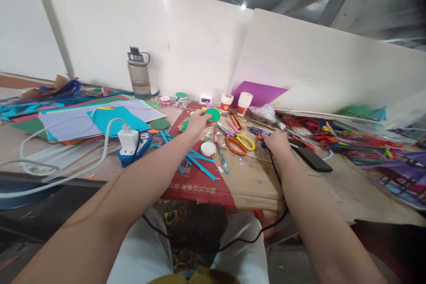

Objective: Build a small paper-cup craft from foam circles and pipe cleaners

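My left hand [197, 123] reaches across the cardboard-covered table [253, 182] and pinches a green paper disc [213, 115] with a pink bit on top. My right hand [276, 140] grips a blue glue gun [258, 132]; its black cord [276, 173] runs back under my wrist and off the table edge. Between the hands lie scissors with orange and yellow handles [239, 144], a white round lid [208, 148] and blue paper strips [199, 162].
Coloured paper sheets [100, 117] and a white charger on a power strip [131, 144] lie at the left. A grey water bottle [138, 73], two paper cups [236, 102] and a purple sheet [259, 92] stand by the white wall. A black phone [314, 159] and pipe cleaners [353, 144] lie at the right.
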Tool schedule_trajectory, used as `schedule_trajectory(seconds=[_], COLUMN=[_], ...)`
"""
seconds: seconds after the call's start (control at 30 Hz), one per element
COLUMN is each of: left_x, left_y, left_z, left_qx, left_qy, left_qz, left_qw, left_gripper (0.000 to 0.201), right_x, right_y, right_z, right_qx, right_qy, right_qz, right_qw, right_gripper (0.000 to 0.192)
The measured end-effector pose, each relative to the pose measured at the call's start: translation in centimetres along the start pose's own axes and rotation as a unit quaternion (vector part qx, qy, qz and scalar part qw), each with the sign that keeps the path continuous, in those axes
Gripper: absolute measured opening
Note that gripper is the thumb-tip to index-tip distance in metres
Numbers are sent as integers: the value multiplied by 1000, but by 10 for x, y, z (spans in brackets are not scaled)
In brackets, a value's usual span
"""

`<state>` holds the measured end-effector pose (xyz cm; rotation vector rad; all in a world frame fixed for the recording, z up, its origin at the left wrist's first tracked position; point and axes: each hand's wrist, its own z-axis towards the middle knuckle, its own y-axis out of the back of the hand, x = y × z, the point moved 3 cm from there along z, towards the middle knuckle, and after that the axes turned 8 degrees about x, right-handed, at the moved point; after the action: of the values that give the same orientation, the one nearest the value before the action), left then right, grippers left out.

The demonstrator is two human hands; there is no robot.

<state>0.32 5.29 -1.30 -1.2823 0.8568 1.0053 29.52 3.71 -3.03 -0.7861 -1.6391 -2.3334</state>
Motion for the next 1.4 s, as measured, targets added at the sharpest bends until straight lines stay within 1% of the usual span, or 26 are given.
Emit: schedule_trajectory(seconds=[0.03,0.07,0.1,0.13,0.17,0.2,0.23,0.3,0.4,0.5,0.6,0.77,0.87,0.93,0.97,1.03,1.1,1.17,1.2,1.3,1.4], left_x=[0,0,0,0,1,1,2,3,4,5,6,5,4,5,5,7,9,10,10,10,11], left_y=[0,0,0,1,1,2,2,3,3,2,0,-2,-3,-3,-3,-2,-2,-3,-4,-7,-10], left_z=[0,0,0,1,1,2,2,3,4,4,2,-2,-3,-4,-3,-3,-4,-5,-6,-9,-11], left_qx=[-2,-3,-3,-2,-1,0,2,7,13,14,23,32,37,41,41,36,31,35,40,65,74], left_qy=[1,2,1,-1,-3,-6,-8,-12,-10,-6,-4,12,30,37,38,41,42,40,37,23,16], left_qz=[-2,-3,-6,-8,-10,-11,-11,-11,-10,-10,-17,-26,-36,-40,-40,-38,-32,-29,-29,-17,-1], left_qw=[1000,1000,1000,1000,1000,1000,1000,1000,1000,1000,1000,999,998,998,998,998,998,998,998,997,997], left_gripper=[8,9,8,8,8,7,7,7,7,7,8,8,9,10,11,12,13,12,11,10,11], right_x=[5,13,23,34,46,57,68,86,104,111,112,105,101,100,99,100,103,107,109,112,112], right_y=[1,0,-2,-6,-11,-16,-20,-27,-36,-46,-53,-59,-57,-52,-50,-47,-48,-50,-51,-55,-58], right_z=[-4,-8,-13,-18,-22,-27,-30,-35,-33,-26,-20,-18,-21,-23,-24,-26,-29,-32,-34,-37,-37], right_qx=[-27,-43,-40,-9,38,72,96,123,154,186,201,190,157,124,114,130,179,221,231,247,257], right_qy=[14,46,83,123,160,183,200,218,218,203,191,174,168,171,171,160,143,132,129,112,95], right_qz=[-9,-7,8,29,47,53,47,12,-55,-105,-112,-84,-22,69,129,258,372,440,459,484,500], right_qw=[1000,998,996,992,985,979,974,968,962,956,954,962,973,975,970,944,900,860,848,832,822], right_gripper=[29,27,22,18,16,14,13,11,14,17,13,14,13,16,18,19,19,23,26,30,32])
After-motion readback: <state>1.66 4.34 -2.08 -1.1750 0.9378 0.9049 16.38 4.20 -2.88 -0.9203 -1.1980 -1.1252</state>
